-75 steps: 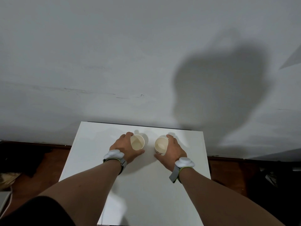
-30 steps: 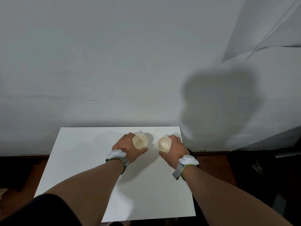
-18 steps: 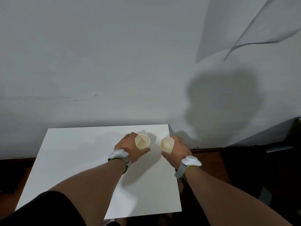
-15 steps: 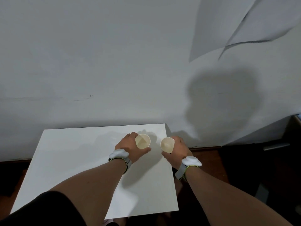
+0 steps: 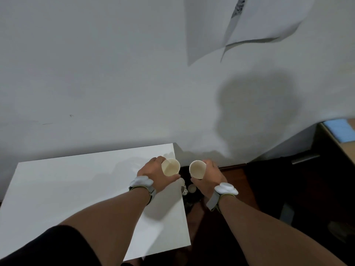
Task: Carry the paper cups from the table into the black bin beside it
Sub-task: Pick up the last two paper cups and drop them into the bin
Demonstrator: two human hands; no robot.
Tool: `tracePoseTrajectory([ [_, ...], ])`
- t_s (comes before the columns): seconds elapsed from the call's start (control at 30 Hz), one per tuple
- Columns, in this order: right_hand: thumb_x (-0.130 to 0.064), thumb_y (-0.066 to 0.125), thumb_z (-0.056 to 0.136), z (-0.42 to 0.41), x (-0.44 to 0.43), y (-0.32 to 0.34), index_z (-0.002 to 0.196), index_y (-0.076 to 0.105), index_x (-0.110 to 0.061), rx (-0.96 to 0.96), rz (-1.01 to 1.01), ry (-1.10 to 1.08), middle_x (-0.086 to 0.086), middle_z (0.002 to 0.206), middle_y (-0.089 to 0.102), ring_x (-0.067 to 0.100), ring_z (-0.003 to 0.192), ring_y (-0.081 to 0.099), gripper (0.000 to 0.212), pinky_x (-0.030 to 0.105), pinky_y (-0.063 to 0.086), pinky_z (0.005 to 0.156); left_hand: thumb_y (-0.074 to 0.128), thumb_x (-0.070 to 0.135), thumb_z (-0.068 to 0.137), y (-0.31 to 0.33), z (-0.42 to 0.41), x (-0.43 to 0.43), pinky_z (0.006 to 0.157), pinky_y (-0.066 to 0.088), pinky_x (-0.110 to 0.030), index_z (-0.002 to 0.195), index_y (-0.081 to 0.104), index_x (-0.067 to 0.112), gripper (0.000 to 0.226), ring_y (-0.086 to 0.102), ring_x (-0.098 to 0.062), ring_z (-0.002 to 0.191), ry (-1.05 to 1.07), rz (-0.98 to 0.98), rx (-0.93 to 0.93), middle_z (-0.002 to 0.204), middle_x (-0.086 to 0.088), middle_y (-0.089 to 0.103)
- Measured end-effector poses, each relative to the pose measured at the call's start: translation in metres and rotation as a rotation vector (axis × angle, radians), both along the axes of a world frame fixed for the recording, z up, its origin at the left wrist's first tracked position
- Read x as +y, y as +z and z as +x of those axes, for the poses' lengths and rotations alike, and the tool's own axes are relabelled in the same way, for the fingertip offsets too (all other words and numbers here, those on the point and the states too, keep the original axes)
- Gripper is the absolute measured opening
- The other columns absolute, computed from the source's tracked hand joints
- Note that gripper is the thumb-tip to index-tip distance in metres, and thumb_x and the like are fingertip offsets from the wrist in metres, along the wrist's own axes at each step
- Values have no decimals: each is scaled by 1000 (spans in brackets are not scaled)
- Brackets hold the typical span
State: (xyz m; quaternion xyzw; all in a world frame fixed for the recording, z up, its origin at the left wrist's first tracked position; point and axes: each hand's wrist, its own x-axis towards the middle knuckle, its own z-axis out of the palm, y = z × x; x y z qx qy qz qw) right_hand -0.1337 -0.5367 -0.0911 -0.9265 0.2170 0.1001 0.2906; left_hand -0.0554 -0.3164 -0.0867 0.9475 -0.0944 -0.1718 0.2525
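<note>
My left hand (image 5: 156,176) grips an empty cream paper cup (image 5: 170,167), held upright over the right edge of the white table (image 5: 57,189). My right hand (image 5: 209,178) grips a second paper cup (image 5: 197,169), tilted a little, past the table's edge. Below and between the hands lies a dark opening, the black bin (image 5: 189,196), with pale objects showing inside; its rim is hard to make out in the shadow.
A grey wall stands behind the table, with loose paper sheets (image 5: 240,25) hanging at the upper right. A wooden desk edge with a blue item (image 5: 340,133) sits at the far right. Dark floor and dim objects fill the lower right.
Both hands have carried their cups rightward, from the table's middle to its right edge and beyond. My view has swung right, bringing the dark bin area and the desk into sight.
</note>
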Motion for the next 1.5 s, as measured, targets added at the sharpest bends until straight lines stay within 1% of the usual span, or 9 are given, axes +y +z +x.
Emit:
tracePoseTrajectory([
  [0.17,-48,77,73,-9,-26,-5,123,41,-25,20,-31,-25,1,125,49,28,101,60,66,40,54,78,67,92,59,-11,-2,-29,73,43,-32,121,58,44,78,61,-14,100,-33,-40,-32,106,20,58],
  [0.27,-50,78,74,-13,-41,-11,129,41,-22,41,-17,-36,2,129,48,30,105,59,72,43,54,80,68,92,59,-19,-1,-45,75,49,-34,119,58,46,76,61,-14,102,-58,-47,-48,107,20,57],
  [0.4,-54,78,70,-19,-58,-21,138,38,-22,62,17,-57,1,138,44,31,111,59,86,40,51,80,68,90,58,-33,-2,-64,78,46,-36,119,57,46,77,57,-19,110,-91,-25,-56,114,15,54],
  [0.57,-54,76,75,-27,-73,-44,138,38,-26,67,14,-91,2,140,45,31,111,61,79,39,52,80,71,89,58,-62,1,-83,106,39,-43,123,62,39,82,49,-24,134,-97,10,-104,147,6,49],
  [0.73,-49,75,76,-31,-85,-70,135,41,-28,96,51,-123,1,136,47,30,105,62,72,33,44,74,74,89,58,-91,15,-86,127,19,-55,127,59,38,86,13,-33,162,-78,94,-111,174,-8,17],
  [0.9,-48,78,72,-19,-101,-110,134,39,-30,100,75,-142,0,134,47,29,101,63,75,39,53,78,66,91,55,-125,32,-89,127,10,-62,122,57,41,84,1,-39,162,-127,152,-178,176,-16,9],
  [1.03,-48,81,70,-10,-109,-146,133,39,-33,121,108,-153,-1,134,47,30,102,62,76,42,55,78,63,92,60,-147,35,-90,128,0,-59,123,56,43,80,-3,-38,164,-122,130,-271,178,-15,4],
  [1.2,-47,83,73,-5,-110,-186,134,39,-29,127,80,-122,2,132,48,32,112,56,77,42,49,77,63,91,67,-152,36,-90,126,11,-59,116,57,42,70,7,-36,163,-91,132,-394,176,-13,15],
  [1.5,-40,87,72,21,-101,-230,136,47,-18,178,53,-120,8,134,50,34,117,53,78,44,50,86,65,86,68,-163,37,-87,126,16,-60,116,57,38,69,10,-34,164,-75,128,-469,176,-8,18],
])
